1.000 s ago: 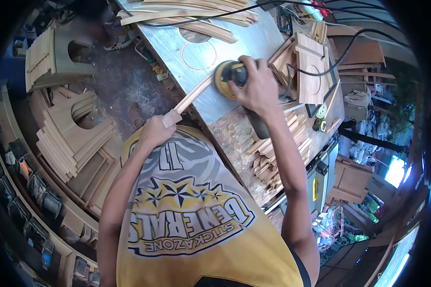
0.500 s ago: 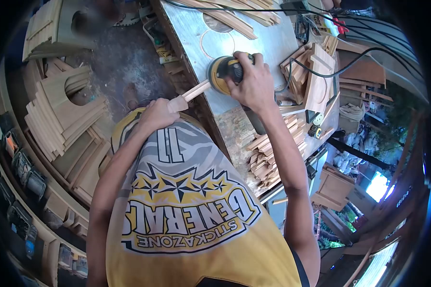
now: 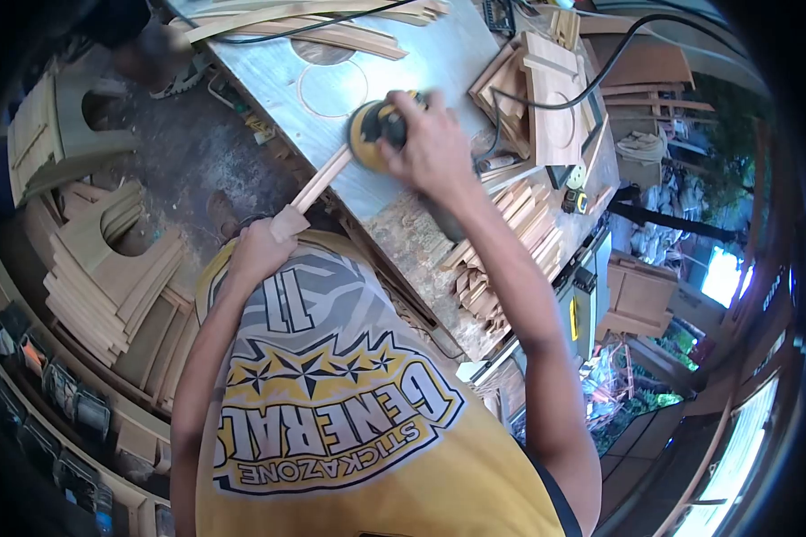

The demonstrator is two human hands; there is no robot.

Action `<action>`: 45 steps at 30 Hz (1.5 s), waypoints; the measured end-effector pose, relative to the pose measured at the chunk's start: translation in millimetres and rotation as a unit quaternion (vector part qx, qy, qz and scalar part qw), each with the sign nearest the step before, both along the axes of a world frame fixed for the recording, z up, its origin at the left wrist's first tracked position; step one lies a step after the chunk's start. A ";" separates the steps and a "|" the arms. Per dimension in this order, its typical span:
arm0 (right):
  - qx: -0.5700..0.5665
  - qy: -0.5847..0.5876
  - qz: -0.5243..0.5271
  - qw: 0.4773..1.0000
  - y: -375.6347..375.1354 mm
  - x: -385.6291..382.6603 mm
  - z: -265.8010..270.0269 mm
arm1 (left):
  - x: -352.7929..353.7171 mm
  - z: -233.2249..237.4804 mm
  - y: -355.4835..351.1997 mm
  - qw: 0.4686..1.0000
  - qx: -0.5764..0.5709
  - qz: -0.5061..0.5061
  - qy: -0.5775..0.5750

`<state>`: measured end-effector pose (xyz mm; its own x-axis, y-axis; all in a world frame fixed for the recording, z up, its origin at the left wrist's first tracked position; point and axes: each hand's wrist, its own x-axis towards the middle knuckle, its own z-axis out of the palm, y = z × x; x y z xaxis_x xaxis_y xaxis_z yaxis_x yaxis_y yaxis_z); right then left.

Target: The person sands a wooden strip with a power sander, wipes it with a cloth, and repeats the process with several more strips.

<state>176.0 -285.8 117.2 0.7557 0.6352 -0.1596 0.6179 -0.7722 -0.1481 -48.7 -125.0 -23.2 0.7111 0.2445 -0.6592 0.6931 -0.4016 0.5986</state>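
My right hand (image 3: pixel 432 150) is wrapped over the top of a yellow and black orbital sander (image 3: pixel 364 136). The sander sits on the pale workbench top (image 3: pixel 381 76), against the far end of a narrow wooden strip (image 3: pixel 321 184). The strip slopes from the bench edge down towards my body. My left hand (image 3: pixel 260 252) grips its near end, with a flat tan piece (image 3: pixel 287 223) around the strip at the fingers. The sander's pad and the strip's far tip are hidden beneath the tool.
Long wooden strips (image 3: pixel 349 38) lie at the bench's far side. Moulding pieces (image 3: pixel 519 228) and a panel with a round cut-out (image 3: pixel 557 116) are stacked to the right. A black cable (image 3: pixel 591 89) loops over them. Stacked cut boards (image 3: pixel 98 277) stand on the left.
The whole view has shifted, with the bench now further left. More of the strip shows between my hands, at a steeper slant. Both hands keep their holds.
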 end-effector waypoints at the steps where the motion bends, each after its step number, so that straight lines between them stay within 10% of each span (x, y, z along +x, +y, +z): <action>1: 0.010 -0.024 -0.008 1.000 -7.5 17.9 -6.6 | 0.0 2.3 1.3 1.000 0.001 0.006 0.004; 10: 0.031 -0.095 -0.052 0.994 -36.2 95.6 6.6 | 0.5 15.5 3.8 1.000 0.014 0.015 -0.008; 45: -0.011 -0.015 0.096 0.995 22.5 -7.5 1.0 | 20.5 10.4 4.2 0.998 -0.061 -0.026 0.011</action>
<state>168.5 -263.3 118.2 0.6246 0.7657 -0.1536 0.7589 -0.6415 -0.1115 -28.2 -120.8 -12.8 0.7056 0.1241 -0.6977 0.6866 -0.3631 0.6298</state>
